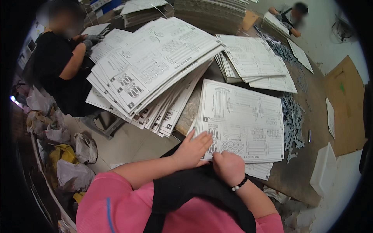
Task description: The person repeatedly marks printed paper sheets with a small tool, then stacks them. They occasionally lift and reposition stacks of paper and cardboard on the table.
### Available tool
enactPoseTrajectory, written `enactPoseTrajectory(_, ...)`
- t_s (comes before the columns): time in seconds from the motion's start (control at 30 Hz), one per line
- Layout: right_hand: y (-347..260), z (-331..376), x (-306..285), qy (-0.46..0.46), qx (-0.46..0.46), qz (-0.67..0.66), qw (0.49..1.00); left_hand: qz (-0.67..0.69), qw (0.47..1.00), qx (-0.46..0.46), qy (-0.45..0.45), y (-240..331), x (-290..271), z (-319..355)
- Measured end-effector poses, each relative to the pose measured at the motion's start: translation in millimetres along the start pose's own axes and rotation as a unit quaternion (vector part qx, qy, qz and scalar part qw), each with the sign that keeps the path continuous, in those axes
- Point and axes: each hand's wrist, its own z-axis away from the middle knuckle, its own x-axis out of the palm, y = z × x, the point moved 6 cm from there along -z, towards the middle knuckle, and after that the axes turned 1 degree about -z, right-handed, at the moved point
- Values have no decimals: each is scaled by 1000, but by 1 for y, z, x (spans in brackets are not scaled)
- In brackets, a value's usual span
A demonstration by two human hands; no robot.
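In front of me lies a stack of white printed sheets covered with outlined part shapes, close to the table's near edge. My left hand rests on the stack's near left corner, its fingers stretched out over the printed surface. Right beside it, my right hand is closed in a fist at the near edge of the top sheet. Whatever its fingers hold, if anything, is hidden. A black beaded bracelet circles my right wrist.
A tall fanned pile of similar sheets stands to the left, another stack behind. Grey cut-out scraps lie on the right, near a white tray. Gloved co-workers sit at the left and far right. Plastic bags cover the floor.
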Motion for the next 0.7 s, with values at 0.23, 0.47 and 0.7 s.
enactPoseTrajectory(0.23,32,35,-20,16,37,-348,937,-88,984,116,100,29,-13,0)
enactPoseTrajectory(0.47,36,74,-38,-4,-36,-526,850,-80,983,158,47,35,-19,-3)
enactPoseTrajectory(0.7,38,83,-22,-29,-26,-539,841,-135,978,140,75,47,-23,-7)
